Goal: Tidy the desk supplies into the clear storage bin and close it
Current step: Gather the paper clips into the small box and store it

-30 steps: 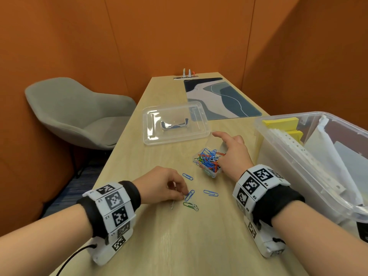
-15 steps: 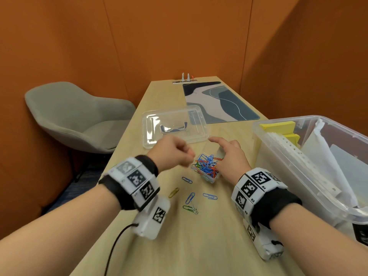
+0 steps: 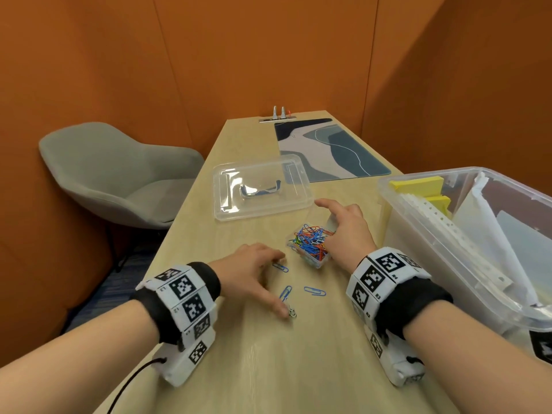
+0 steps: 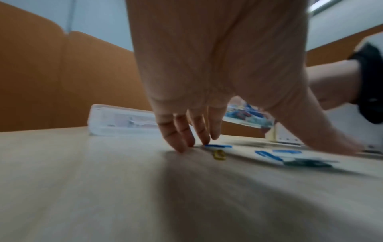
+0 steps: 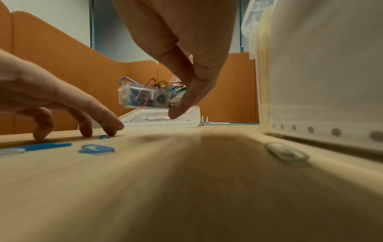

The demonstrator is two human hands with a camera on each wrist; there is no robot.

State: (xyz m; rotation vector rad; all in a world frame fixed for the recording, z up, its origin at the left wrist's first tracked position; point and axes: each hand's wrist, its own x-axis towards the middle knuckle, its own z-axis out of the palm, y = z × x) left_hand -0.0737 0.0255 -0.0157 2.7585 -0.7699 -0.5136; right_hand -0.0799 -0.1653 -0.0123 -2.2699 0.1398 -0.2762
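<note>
Your clear storage bin (image 3: pixel 397 222) stands open at 3 o'clock, already holding paper and yellow pads; its lid (image 3: pixel 260 186) lies apart at 12 o'clock, so closing is judged a late step, and reaching across for it could sweep whatever lies between. Your right hand (image 3: pixel 348 231) curls round the small clear paper-clip box (image 3: pixel 310 245) and, in the right wrist view, holds it tilted just clear of the desk (image 3: pixel 268 369); the box is heaped above its rim, so further tilt or a knock from the bin wall would likely spill clips again. Your left hand (image 3: pixel 251 273) is spread, fingertips down on the desk at the blue paper clip (image 3: pixel 280 267) at 11 o'clock of the loose group, pinching nothing that can be seen. Flat wire clips probably resist a clean pinch: expect one to skid away or two to snag together. A yellow clip (image 4: pixel 219 154) under the palm and a pale clip (image 5: pixel 287 153) beside the bin wall are easily overlooked.
</note>
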